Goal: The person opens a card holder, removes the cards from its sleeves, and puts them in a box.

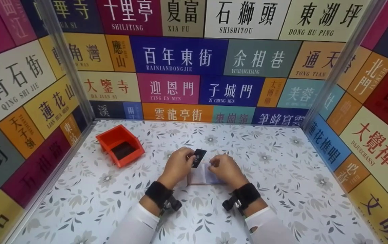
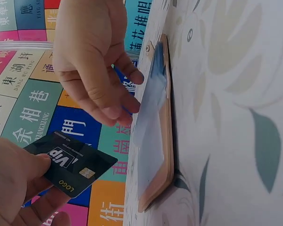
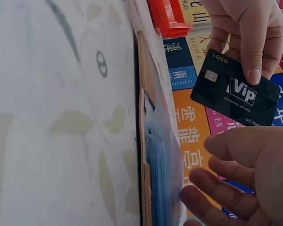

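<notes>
My left hand (image 1: 177, 166) pinches a black membership card (image 1: 199, 158) between thumb and fingers. The card is marked "Vip" and "LOGO" and has a gold chip, plain in the right wrist view. Below it a card holder (image 1: 197, 177) lies spread on the table, with clear plastic sleeves (image 2: 148, 117) and a tan cover (image 2: 168, 160). Over the holder's right part hovers my right hand (image 1: 227, 168), its fingers loosely bent and holding nothing. Its fingertips are close to the raised sleeves; whether they touch is unclear.
An orange-red plastic bin (image 1: 121, 144) stands to the left on the floral tabletop (image 1: 265, 210), with a dark flat item (image 1: 122, 150) inside. Panels covered in coloured place-name signs (image 1: 180, 56) enclose the back and both sides.
</notes>
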A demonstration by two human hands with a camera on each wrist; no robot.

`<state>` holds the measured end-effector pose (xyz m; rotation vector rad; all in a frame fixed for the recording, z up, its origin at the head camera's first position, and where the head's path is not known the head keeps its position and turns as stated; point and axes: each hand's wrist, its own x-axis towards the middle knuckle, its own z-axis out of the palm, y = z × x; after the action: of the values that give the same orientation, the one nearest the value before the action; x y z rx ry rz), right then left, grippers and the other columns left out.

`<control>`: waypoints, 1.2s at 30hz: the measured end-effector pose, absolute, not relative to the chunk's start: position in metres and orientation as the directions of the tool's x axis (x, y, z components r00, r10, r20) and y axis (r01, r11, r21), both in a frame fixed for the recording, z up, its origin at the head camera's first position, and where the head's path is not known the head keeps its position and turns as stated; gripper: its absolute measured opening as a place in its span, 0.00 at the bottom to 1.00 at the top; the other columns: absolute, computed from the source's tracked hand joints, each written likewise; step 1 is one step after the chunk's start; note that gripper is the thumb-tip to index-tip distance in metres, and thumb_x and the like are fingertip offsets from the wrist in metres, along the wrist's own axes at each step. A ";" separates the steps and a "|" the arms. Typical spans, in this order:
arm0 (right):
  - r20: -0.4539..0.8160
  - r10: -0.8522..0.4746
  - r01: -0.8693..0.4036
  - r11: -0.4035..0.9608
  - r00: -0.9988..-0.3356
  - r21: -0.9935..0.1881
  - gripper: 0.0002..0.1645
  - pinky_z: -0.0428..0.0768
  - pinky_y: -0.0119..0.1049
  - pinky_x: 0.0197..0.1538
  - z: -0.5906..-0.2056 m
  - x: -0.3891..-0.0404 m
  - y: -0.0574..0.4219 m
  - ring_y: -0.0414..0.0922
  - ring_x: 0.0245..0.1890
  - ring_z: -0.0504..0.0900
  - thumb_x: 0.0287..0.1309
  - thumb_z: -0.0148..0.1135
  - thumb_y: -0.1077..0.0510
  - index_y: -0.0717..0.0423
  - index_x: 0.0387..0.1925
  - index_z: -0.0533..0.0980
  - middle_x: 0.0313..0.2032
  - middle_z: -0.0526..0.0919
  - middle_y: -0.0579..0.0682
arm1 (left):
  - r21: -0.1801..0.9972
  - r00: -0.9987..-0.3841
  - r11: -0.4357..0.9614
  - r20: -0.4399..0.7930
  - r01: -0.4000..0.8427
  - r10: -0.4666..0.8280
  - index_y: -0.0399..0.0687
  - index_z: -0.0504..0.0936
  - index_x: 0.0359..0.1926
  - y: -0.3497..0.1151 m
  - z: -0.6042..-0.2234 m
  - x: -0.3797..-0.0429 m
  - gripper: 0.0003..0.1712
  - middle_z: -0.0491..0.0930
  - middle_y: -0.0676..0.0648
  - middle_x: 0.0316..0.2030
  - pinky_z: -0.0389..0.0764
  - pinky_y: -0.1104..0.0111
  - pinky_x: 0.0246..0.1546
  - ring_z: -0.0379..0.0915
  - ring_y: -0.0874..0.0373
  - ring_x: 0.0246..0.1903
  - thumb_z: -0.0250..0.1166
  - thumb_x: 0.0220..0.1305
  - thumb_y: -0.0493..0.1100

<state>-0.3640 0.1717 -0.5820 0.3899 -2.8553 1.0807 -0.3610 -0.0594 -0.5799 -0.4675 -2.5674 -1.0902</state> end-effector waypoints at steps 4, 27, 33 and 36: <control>0.126 -0.244 -0.274 0.814 -0.962 -0.513 0.11 0.89 0.52 0.59 -0.585 -0.362 0.174 0.51 0.47 0.91 0.60 0.81 0.58 0.54 0.44 0.94 0.46 0.94 0.51 | 0.605 -0.903 0.697 0.400 0.386 0.153 0.46 0.92 0.52 -0.062 -0.579 -0.361 0.08 0.92 0.47 0.47 0.89 0.52 0.53 0.89 0.49 0.47 0.71 0.80 0.43; 0.126 -0.284 -0.307 0.788 -0.950 -0.534 0.10 0.88 0.51 0.62 -0.598 -0.364 0.179 0.53 0.51 0.88 0.63 0.81 0.55 0.55 0.43 0.91 0.47 0.89 0.50 | 0.201 -0.879 0.938 0.445 0.284 0.171 0.44 0.96 0.43 -0.143 -0.534 -0.361 0.07 0.88 0.42 0.34 0.88 0.44 0.42 0.88 0.38 0.36 0.73 0.69 0.32; 0.134 -0.283 -0.310 0.786 -0.950 -0.536 0.09 0.88 0.51 0.62 -0.597 -0.363 0.181 0.53 0.51 0.88 0.63 0.81 0.56 0.55 0.43 0.91 0.46 0.89 0.50 | 0.101 -0.840 0.965 0.519 0.243 0.157 0.39 0.94 0.35 -0.185 -0.518 -0.357 0.08 0.86 0.38 0.29 0.86 0.41 0.35 0.87 0.34 0.30 0.70 0.64 0.28; 0.102 -0.254 -0.268 0.802 -0.962 -0.534 0.09 0.87 0.54 0.63 -0.587 -0.356 0.177 0.54 0.51 0.89 0.63 0.81 0.58 0.56 0.43 0.91 0.46 0.89 0.52 | 0.064 -0.855 0.982 0.503 0.180 0.124 0.37 0.94 0.36 -0.201 -0.511 -0.354 0.08 0.87 0.36 0.29 0.85 0.40 0.35 0.87 0.32 0.31 0.68 0.62 0.26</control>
<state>-0.3565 0.1765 -0.5869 0.4286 -2.9576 0.8823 -0.3540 -0.2010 -0.5105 -0.2149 -2.6089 -0.1479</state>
